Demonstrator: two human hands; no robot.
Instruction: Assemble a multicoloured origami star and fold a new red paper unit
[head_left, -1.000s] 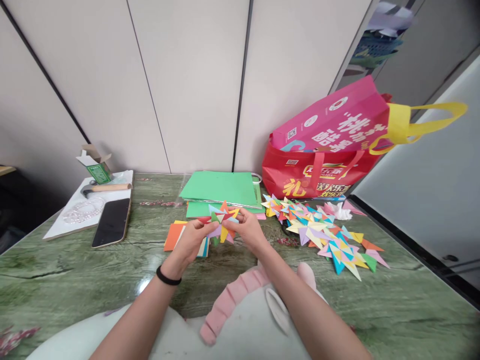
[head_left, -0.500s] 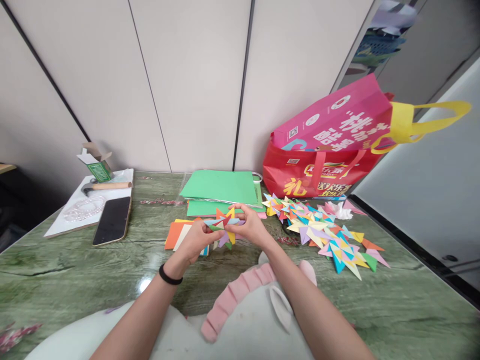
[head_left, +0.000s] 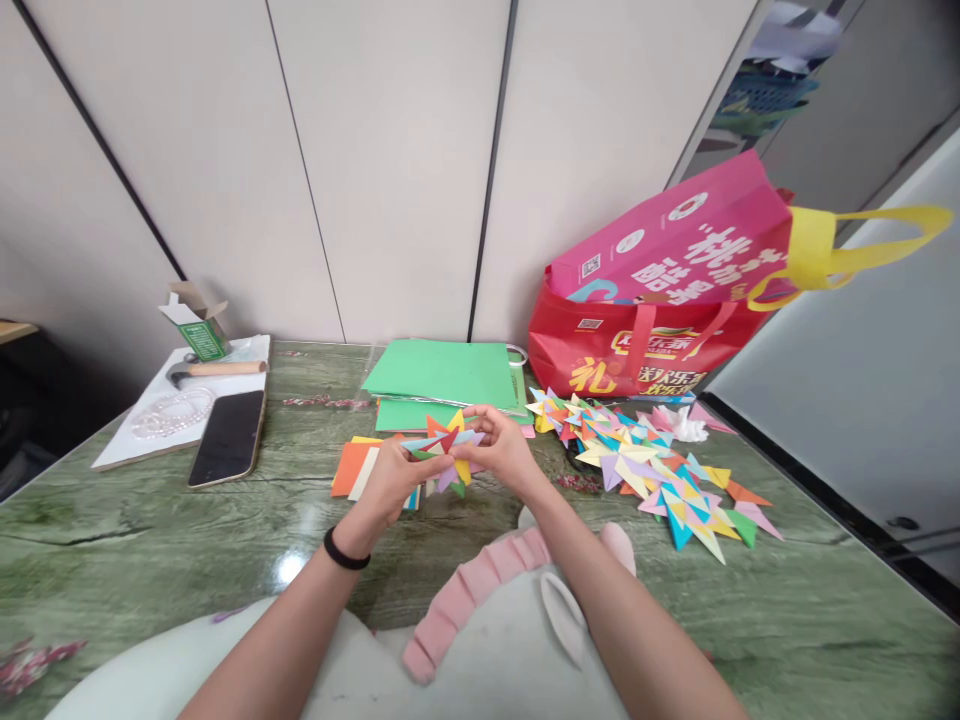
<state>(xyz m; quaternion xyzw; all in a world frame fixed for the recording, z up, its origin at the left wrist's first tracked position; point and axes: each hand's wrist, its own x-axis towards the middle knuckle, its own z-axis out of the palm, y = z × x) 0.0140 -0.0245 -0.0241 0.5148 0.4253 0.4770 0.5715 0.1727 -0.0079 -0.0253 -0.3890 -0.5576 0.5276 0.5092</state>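
Observation:
Between both hands, above the green marbled table, is a multicoloured folded paper star (head_left: 448, 442) with red, yellow, orange, green and purple points. My left hand (head_left: 392, 478) pinches its left side, thumb stretched toward the middle. My right hand (head_left: 501, 450) grips its right side, the thumb near the centre and the fingers curled behind. Under and beside my left hand lie loose coloured paper sheets (head_left: 349, 470), orange, cream and yellow. Green paper sheets (head_left: 442, 370) are stacked just behind the hands. A heap of folded paper stars and pieces (head_left: 637, 450) spreads to the right.
A red gift bag (head_left: 577, 345) with a pink box stands at the back right. On the left are a phone (head_left: 227, 437), a hammer (head_left: 225, 369), a beaded string (head_left: 172, 412) and a small green-and-white box (head_left: 201, 335). A plush toy (head_left: 480, 650) lies in front of me.
The view has shifted slightly. My fingers and thumbs have moved a little on the paper star, with the left thumb now reaching nearer its centre. Both hands still hold it.

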